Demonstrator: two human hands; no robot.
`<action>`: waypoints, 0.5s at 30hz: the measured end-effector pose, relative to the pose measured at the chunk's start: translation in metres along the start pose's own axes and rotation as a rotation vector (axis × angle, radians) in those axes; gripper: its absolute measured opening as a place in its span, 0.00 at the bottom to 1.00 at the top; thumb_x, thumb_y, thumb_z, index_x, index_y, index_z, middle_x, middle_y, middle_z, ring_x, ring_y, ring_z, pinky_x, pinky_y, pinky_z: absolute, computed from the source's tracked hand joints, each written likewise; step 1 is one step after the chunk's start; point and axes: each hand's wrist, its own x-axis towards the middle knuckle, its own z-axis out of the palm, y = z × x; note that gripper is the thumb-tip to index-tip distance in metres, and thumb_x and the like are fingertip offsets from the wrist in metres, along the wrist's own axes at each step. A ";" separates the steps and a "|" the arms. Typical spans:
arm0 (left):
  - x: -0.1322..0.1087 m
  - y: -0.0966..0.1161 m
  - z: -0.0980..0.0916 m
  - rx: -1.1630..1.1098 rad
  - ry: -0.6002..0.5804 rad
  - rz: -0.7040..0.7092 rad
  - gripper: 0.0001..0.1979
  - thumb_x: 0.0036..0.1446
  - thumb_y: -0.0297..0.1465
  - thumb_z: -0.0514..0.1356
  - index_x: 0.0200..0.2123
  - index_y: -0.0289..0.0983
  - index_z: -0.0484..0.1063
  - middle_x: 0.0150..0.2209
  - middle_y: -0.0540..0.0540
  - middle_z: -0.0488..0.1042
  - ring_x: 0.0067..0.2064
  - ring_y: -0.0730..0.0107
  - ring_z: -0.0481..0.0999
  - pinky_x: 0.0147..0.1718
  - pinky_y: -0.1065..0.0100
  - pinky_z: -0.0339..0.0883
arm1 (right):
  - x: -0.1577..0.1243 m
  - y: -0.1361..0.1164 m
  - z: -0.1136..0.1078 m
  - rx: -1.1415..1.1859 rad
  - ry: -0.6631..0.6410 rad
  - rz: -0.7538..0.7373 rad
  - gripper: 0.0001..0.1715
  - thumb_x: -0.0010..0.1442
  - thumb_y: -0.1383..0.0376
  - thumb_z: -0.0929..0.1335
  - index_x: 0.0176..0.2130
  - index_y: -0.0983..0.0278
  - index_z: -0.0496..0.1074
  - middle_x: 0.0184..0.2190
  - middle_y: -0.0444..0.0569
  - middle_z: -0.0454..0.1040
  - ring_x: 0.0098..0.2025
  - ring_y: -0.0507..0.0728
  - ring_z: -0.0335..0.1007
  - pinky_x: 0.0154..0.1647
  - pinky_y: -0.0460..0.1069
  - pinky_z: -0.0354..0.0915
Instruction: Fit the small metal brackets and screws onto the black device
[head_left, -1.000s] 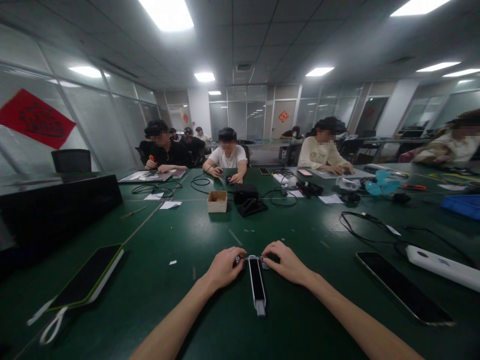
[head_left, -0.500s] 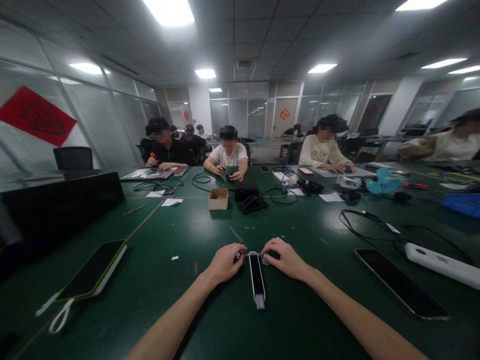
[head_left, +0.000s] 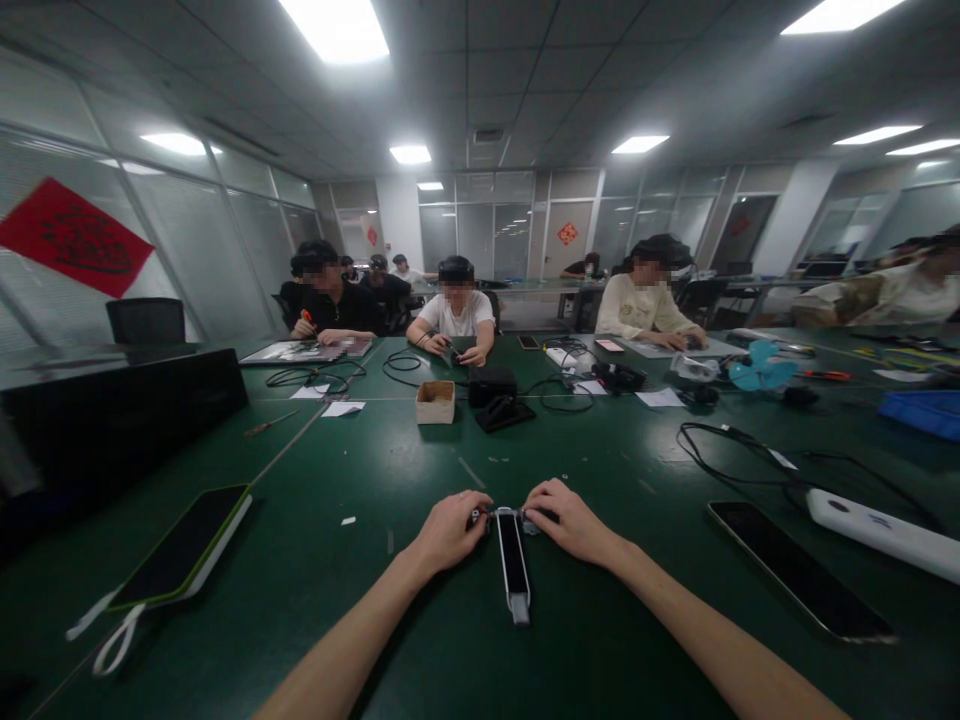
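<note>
A slim, long device point(head_left: 513, 560) with a black face, pale rim and grey near end lies on the green table between my hands. Small grey parts stick out at both sides of its far end. My left hand point(head_left: 450, 530) is closed at the left side, thumb and fingertips on a small grey-and-dark part point(head_left: 475, 516). On the right side, my right hand point(head_left: 570, 520) is curled with its fingertips on another small grey part point(head_left: 529, 524). Fingers cover much of both parts, so their kind is unclear.
A green-edged tablet-like device point(head_left: 184, 550) with white straps lies left. Rightward are a phone point(head_left: 799, 565), a white power strip point(head_left: 885, 535) and black cable. Ahead stand a small open box point(head_left: 436, 403) and a black case point(head_left: 493, 386). Several people work across the table point(head_left: 375, 440).
The view has shifted very slightly. Both hands stay at the device's far end; my right fingers look slightly lower and more curled over their part.
</note>
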 end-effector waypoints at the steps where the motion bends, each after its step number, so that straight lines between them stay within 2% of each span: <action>1: 0.000 -0.001 0.001 0.003 0.002 0.002 0.10 0.59 0.27 0.52 0.44 0.37 0.68 0.40 0.46 0.74 0.40 0.67 0.73 0.42 0.66 0.66 | 0.000 0.001 0.001 0.000 0.004 -0.004 0.15 0.64 0.58 0.61 0.39 0.61 0.73 0.40 0.49 0.69 0.44 0.57 0.62 0.46 0.53 0.62; 7: 0.001 -0.004 0.004 0.021 0.023 0.013 0.10 0.58 0.27 0.53 0.43 0.36 0.69 0.40 0.46 0.74 0.40 0.66 0.73 0.41 0.67 0.66 | 0.001 0.003 0.004 0.003 0.039 -0.027 0.15 0.64 0.59 0.60 0.37 0.62 0.72 0.40 0.50 0.68 0.44 0.57 0.62 0.46 0.53 0.61; 11: 0.000 -0.005 0.005 0.016 0.024 0.018 0.11 0.58 0.27 0.53 0.44 0.37 0.68 0.40 0.46 0.74 0.40 0.66 0.73 0.41 0.67 0.66 | 0.001 0.001 0.003 0.025 0.056 -0.020 0.12 0.64 0.61 0.60 0.40 0.61 0.70 0.41 0.49 0.69 0.44 0.57 0.62 0.46 0.54 0.61; 15: 0.000 -0.006 0.005 0.017 0.023 0.017 0.11 0.58 0.27 0.53 0.45 0.37 0.68 0.40 0.46 0.74 0.40 0.67 0.73 0.40 0.67 0.66 | 0.000 -0.005 -0.001 0.043 0.049 -0.001 0.09 0.63 0.61 0.61 0.37 0.61 0.69 0.39 0.48 0.69 0.43 0.56 0.62 0.45 0.53 0.62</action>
